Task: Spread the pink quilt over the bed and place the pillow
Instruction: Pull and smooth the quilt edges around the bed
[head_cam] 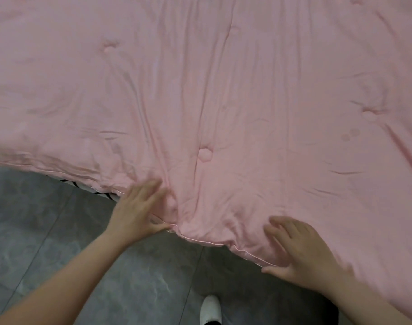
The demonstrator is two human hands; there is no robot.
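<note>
The pink quilt (223,90) already lies spread over the bed and fills nearly all that one can see, from the far side down to its near edge with the thin piping, which hangs just past the mattress. It is not yet smooth: long creases run from far to near through the middle, and a bunched fold sits at the near edge between the two hands. The left hand (139,207) lies flat on this edge beside the fold, fingers straight and together, the thumb under the hem, so it presses and does not grip. The right hand (303,249) rests on the quilt further right, fingers spread and relaxed, holding nothing. I judge the step is the smoothing of the near edge; the next move seems to call for stroking the fold outward to both sides. No pillow is in view, so that part is still to do. At the left, under the hem, a strip of black and white striped sheet (102,194) shows. The grey tiled floor (59,231) near the bed gives room to step sideways; one white shoe (209,308) stands there
</note>
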